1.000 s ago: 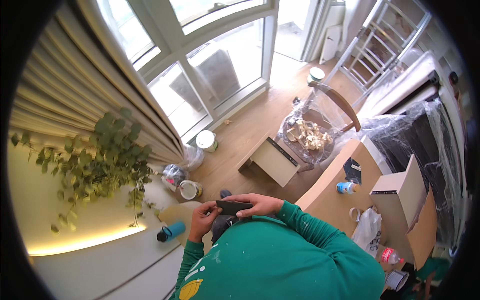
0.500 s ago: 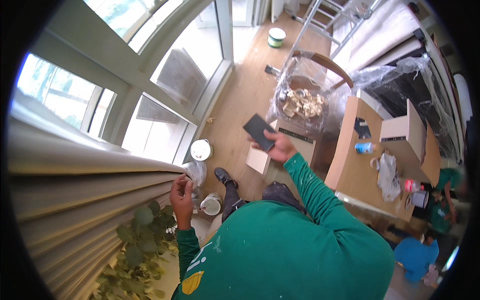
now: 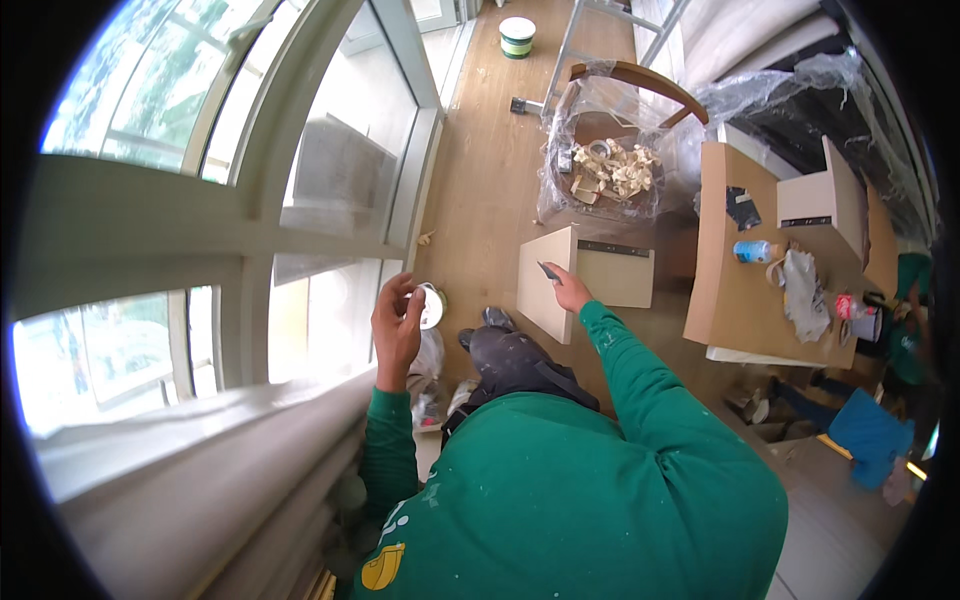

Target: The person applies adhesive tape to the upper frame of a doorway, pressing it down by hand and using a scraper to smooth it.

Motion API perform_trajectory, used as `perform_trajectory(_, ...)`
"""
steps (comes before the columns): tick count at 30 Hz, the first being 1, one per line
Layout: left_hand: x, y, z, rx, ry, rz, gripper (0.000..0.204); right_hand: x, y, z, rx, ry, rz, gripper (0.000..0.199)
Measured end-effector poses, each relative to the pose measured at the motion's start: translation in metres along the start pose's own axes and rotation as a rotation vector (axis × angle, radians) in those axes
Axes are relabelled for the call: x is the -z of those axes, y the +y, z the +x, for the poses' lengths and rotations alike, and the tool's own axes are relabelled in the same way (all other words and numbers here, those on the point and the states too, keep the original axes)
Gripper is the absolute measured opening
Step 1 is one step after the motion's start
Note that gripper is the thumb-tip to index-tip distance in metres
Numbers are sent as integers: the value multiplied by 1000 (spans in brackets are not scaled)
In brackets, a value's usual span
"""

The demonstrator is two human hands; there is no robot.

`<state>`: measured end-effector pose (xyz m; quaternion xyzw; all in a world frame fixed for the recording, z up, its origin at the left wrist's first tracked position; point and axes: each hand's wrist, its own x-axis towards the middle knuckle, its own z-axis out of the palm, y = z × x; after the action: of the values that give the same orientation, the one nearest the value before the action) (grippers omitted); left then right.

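Note:
My right hand (image 3: 572, 290) grips a flat dark grey rectangular pad (image 3: 548, 271), turned nearly edge-on. It is held above a pale board unit (image 3: 545, 285) on the floor. My left hand (image 3: 397, 325) is raised near the window frame, fingers loosely bent and thumb apart, with nothing visible in it. Behind its fingertips stands a white bucket (image 3: 432, 307), partly hidden.
A plastic-wrapped chair (image 3: 640, 75) bears crumpled masking tape. On the right, a cardboard-topped table (image 3: 715, 290) holds a blue bottle (image 3: 752, 251) and a plastic bag (image 3: 803, 290). A stepladder (image 3: 560, 60) and another bucket (image 3: 517, 37) stand farther off. Another person (image 3: 905, 340) is at the far right.
The view has turned, bringing more window in and taking the plant out. The pad has tilted from broad face to edge in my right hand. My left hand's fingers have loosened from a pinch.

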<state>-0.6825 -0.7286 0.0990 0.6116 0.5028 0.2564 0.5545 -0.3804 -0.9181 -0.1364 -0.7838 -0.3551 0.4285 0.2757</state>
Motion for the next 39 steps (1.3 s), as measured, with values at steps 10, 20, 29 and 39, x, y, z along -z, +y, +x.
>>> perform_trajectory(10,29,-17,206,292,-332,125,47,2,39,35,-512,-88,589,55)
perform_trajectory(20,94,-73,222,691,-373,110,50,47,-18,68,-476,-153,818,58)
perform_trajectory(29,84,-142,311,768,-429,117,48,71,-98,172,-544,-321,311,64)
perform_trajectory(39,9,-175,425,555,-742,285,60,185,-160,357,-688,83,225,51)
